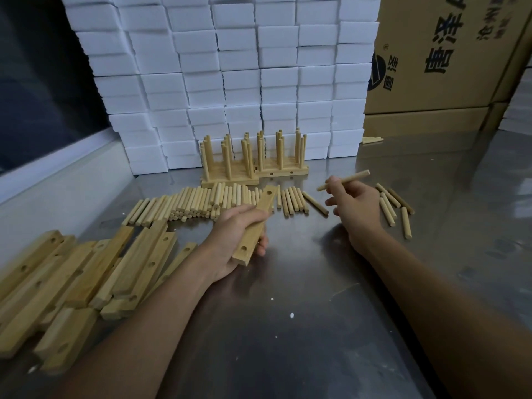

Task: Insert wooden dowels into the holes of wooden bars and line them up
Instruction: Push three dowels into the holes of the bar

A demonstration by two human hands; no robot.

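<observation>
My left hand (pixel 236 234) grips a wooden bar (pixel 256 226) with a hole near each end, held above the steel table and slanting away from me. My right hand (pixel 354 204) holds one wooden dowel (pixel 344 180) between its fingers, to the right of the bar and apart from it. A long row of loose dowels (pixel 201 201) lies behind my left hand. A few more dowels (pixel 394 207) lie right of my right hand. Finished bars with upright dowels (pixel 253 159) stand lined up at the back.
A pile of bare wooden bars (pixel 86 277) covers the table's left side. White foam blocks (pixel 230 67) are stacked as a wall behind the work. Cardboard boxes (pixel 440 67) stand at the back right. The steel table (pixel 302 312) carries white crumbs.
</observation>
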